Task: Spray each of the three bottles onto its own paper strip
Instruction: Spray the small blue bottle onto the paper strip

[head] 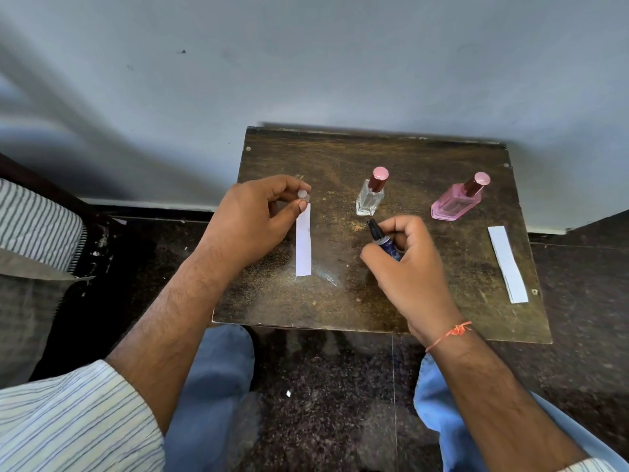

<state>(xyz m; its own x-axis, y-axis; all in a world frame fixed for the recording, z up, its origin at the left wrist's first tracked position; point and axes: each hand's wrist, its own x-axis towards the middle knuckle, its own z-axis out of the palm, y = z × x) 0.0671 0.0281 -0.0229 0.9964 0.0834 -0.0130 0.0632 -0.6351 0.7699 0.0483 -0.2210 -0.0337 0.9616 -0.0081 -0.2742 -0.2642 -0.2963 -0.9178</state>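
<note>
Right hand: my right hand (413, 267) is curled round the small blue bottle (388, 242), near-centre of the table (374, 308); its black nozzle is bare and points far-left.
Left hand: my left hand (253, 219) pinches a small clear cap (303, 194) between thumb and forefinger, just above the far end of the left paper strip (303, 245).
Left strip: lies flat, long way near-to-far, just left of the blue bottle.
Right strip(s): white paper (507, 264) near the right edge, well apart; one strip or two stacked, I cannot tell.
Far row: clear bottle (371, 196) at centre, pink bottle (459, 201) to its right, both upright and capped.
Step, as I judge it: first bottle uncapped, spray not yet made.
Next move calls for: nozzle turned toward the left strip, a finger on the pump, cap kept clear.
</note>
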